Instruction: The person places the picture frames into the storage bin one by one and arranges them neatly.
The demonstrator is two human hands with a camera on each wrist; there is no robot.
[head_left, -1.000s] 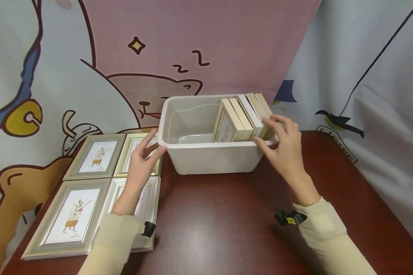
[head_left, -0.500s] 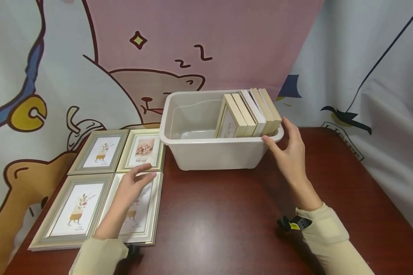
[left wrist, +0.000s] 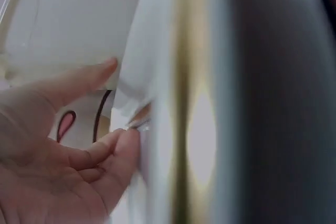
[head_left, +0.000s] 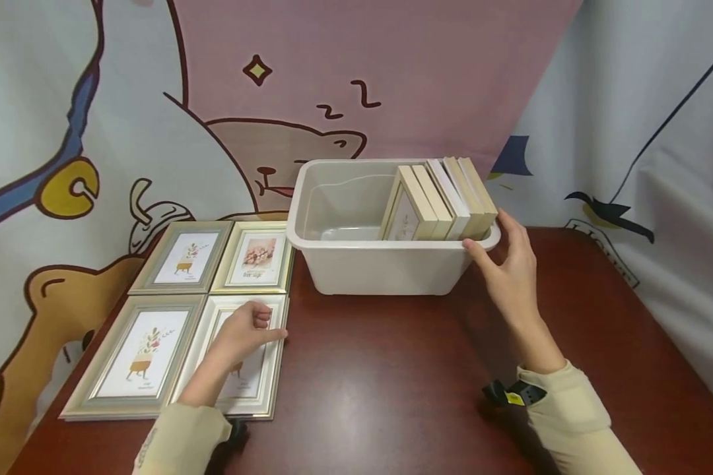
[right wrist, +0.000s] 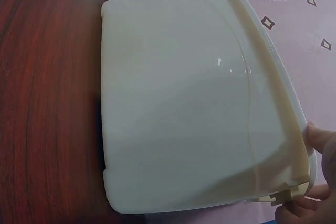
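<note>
My left hand (head_left: 241, 338) hovers low over a white picture frame (head_left: 274, 389) lying face up, its thumb stretched toward the frame's right edge and its other fingers loosely bent. In the left wrist view, the fingertips (left wrist: 128, 135) are right at the picture's surface. My right hand (head_left: 508, 267) grips the right front corner of an off-white plastic bin (head_left: 386, 269), thumb on the front rim and fingers around the end; the right wrist view also has this hand (right wrist: 320, 174) at the rim. Several small picture frames (head_left: 424, 204) stand on edge inside the bin's right half.
Three more picture frames lie face up beside the white one: a large grey-beige frame (head_left: 109, 369), a smaller grey frame (head_left: 204, 280) and a gold-edged frame (head_left: 228, 264). The dark red-brown table (head_left: 386, 389) extends in front. A printed cartoon curtain (head_left: 392, 79) hangs behind.
My left hand has left the bin's left rim and come down toward me over the white picture frame, its fingers bending. My right hand has shifted from the small frames to the bin's corner.
</note>
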